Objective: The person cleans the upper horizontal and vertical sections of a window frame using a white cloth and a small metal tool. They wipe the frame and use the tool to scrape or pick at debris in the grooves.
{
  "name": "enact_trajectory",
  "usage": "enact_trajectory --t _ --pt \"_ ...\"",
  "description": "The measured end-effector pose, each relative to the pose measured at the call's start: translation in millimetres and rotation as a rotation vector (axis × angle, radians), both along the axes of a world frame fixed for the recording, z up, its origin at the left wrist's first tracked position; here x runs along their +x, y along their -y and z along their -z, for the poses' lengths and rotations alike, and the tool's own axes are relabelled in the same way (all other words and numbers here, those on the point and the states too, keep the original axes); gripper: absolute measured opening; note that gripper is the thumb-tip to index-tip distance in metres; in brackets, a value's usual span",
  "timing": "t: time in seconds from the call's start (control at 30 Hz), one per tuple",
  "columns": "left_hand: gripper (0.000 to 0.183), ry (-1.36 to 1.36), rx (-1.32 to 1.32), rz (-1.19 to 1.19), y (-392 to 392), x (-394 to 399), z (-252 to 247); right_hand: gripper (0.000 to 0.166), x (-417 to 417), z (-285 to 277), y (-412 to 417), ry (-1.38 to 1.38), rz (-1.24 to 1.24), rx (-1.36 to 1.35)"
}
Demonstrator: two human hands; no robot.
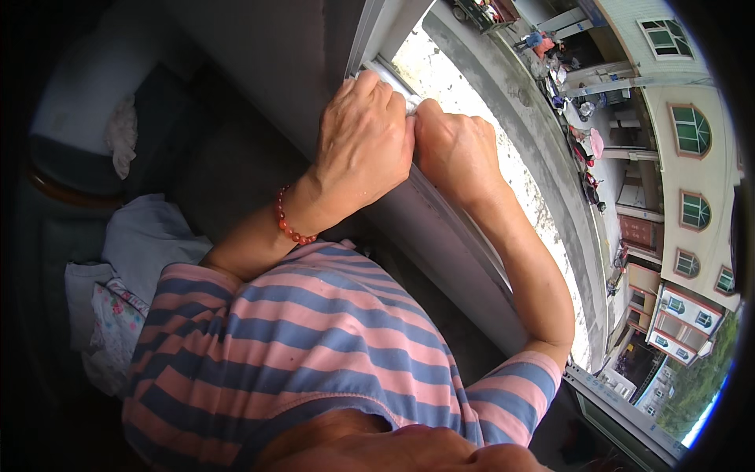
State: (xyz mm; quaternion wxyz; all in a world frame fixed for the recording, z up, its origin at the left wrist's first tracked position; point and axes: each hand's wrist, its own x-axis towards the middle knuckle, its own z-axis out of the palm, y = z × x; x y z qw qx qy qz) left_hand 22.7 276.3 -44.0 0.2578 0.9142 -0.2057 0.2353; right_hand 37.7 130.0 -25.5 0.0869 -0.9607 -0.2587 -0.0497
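Both my hands meet at the sill of an open window, knuckles up and fingers curled. My left hand (368, 138), with a red bead bracelet (293, 231) on the wrist, is closed on a white cloth (412, 105). Close against it, my right hand (457, 147) is closed on the same cloth. Only a small bit of the cloth shows between the two fists; the rest is hidden by my fingers. The window frame's metal track (392, 76) runs under and beyond the hands.
Outside the window lies a street (531, 141) with buildings, a parked cart (481, 15) and motorbikes. The wall (253, 65) under the sill is at my left. Piled clothes (147, 236) and a pale plastic bag (122, 138) are inside, in dim light.
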Motion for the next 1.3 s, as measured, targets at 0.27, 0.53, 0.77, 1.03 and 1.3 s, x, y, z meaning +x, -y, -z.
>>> enact_trajectory --t 0.27,0.53,0.77,1.03,1.3 --pt "0.009 0.177 -0.107 -0.054 5 31 -10 0.024 15 4 5 -0.064 0.059 0.547" --pt "0.009 0.025 -0.028 0.352 51 116 -30 0.023 32 -38 93 0.282 0.053 -0.13" --pt "0.002 0.247 0.283 0.46 33 86 -21 0.027 3 -42 99 0.174 0.186 -0.118" --pt "0.009 0.303 0.299 0.151 -40 11 0 0.025 -1 -7 31 0.027 -0.119 0.051" --pt "0.013 0.138 0.388 0.029 -32 13 -3 0.016 12 8 -5 0.231 -0.275 -0.026"
